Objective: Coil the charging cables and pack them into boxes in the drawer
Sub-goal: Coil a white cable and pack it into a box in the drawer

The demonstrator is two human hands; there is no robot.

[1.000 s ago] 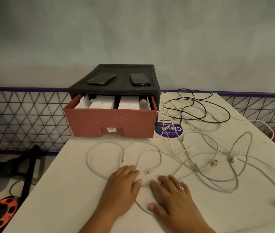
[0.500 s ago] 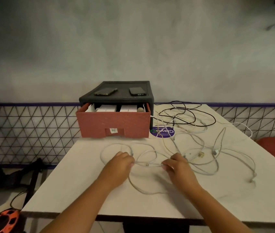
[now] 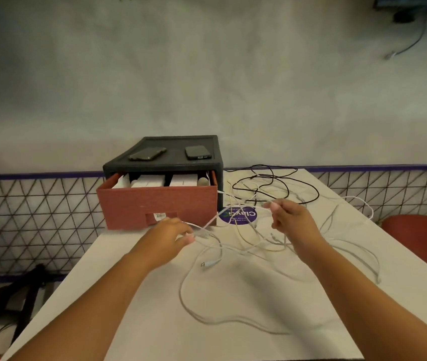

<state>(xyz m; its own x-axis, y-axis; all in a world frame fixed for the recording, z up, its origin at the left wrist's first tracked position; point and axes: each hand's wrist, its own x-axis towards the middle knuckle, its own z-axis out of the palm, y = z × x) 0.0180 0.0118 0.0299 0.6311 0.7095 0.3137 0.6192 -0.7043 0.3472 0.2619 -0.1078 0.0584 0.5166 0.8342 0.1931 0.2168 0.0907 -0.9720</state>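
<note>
Both hands have lifted off the white table [image 3: 233, 295] since half a second back, when they were pressed low on the cable near its front. From the head view, the left hand [image 3: 166, 237] sits just before the red drawer [image 3: 155, 204], fingers pinched shut on a white charging cable [image 3: 208, 222]; the right hand [image 3: 289, 218] hangs to the right of the drawer, thumb and forefinger nipped on the same cable, which runs taut between the two. From the left hand the cable drops to the tabletop and curls in a loose loop toward the table's near edge, one plug end [image 3: 207, 263] lying free in front of the drawer. That drawer stands pulled open from a black cabinet [image 3: 170, 162], with white boxes [image 3: 147, 181] packed inside. Two phones [image 3: 146, 153] rest on the cabinet's top. Right of the drawer a tangle of other white cables [image 3: 350, 246] spreads across the table, a black cable [image 3: 280, 188] behind it, and a round purple sticker [image 3: 243, 217] lies just beside the drawer's right corner.
</note>
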